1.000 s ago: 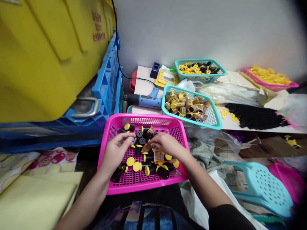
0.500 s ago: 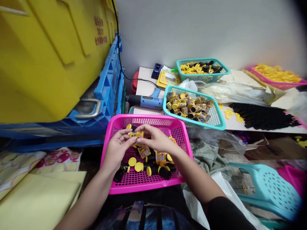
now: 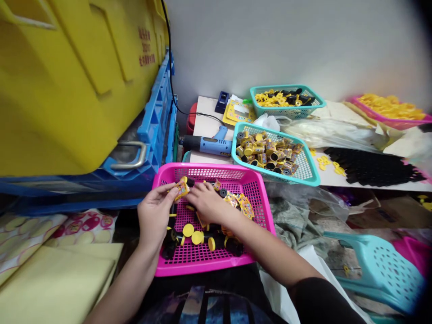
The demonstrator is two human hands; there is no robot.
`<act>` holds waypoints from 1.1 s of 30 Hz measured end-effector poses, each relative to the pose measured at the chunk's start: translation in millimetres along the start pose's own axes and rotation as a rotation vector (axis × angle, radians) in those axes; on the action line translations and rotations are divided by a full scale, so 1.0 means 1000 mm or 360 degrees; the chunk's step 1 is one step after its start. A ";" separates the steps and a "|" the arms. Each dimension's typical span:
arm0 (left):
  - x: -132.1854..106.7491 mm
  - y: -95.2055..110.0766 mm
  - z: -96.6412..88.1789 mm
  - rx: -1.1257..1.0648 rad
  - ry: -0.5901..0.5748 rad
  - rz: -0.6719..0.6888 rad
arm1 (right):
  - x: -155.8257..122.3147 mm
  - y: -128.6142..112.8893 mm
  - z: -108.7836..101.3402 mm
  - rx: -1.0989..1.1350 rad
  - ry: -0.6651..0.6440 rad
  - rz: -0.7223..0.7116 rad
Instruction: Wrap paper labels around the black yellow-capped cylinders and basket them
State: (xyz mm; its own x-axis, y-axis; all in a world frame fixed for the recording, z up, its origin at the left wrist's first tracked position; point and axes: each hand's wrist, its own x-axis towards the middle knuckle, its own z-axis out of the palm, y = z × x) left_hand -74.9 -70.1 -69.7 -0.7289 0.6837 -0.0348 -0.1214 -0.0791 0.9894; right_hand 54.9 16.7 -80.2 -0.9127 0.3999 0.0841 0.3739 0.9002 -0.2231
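A pink mesh basket [image 3: 251,180] rests on my lap, holding several small black rolls with yellow caps [image 3: 195,236] and some yellow printed labels [image 3: 245,204]. My left hand [image 3: 155,213] pinches a small roll wrapped in a yellow label [image 3: 181,189] at the basket's back left. My right hand [image 3: 207,202] is beside it with its fingers curled at the same piece.
A teal basket [image 3: 308,173] of labelled rolls sits on the white shelf behind. A blue heat gun [image 3: 209,144] lies to its left. A second teal basket [image 3: 286,110], black parts [image 3: 367,164] and a pink tray [image 3: 388,118] lie further back. Yellow and blue crates [image 3: 67,81] stand at left, a teal stool [image 3: 378,265] at right.
Both hands lifted a roll and a label from the basket and brought them together. The hands then shifted left, with the labelled roll now held at the basket's back left.
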 end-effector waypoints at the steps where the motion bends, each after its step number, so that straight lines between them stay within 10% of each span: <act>1: -0.001 0.000 0.000 0.0041 -0.0012 0.0050 | 0.002 -0.003 0.008 -0.0135 -0.0073 -0.0109; 10: -0.005 0.002 -0.006 0.0200 -0.0144 -0.0085 | 0.010 -0.014 0.002 -0.0149 -0.0128 -0.0134; 21: -0.006 -0.001 -0.002 0.0089 -0.0203 -0.0077 | -0.026 0.031 -0.036 0.2490 0.0600 0.0550; 33: -0.006 -0.007 -0.002 0.0168 -0.0095 0.0086 | -0.021 0.018 -0.026 0.2529 0.0581 0.0593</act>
State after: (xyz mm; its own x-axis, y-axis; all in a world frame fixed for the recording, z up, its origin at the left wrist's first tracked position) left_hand -71.0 -75.7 -76.8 -0.6907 0.7227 0.0243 -0.0093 -0.0425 0.9991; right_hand 85.2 29.4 -60.5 -0.6490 0.7597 -0.0409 -0.1894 -0.2135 -0.9584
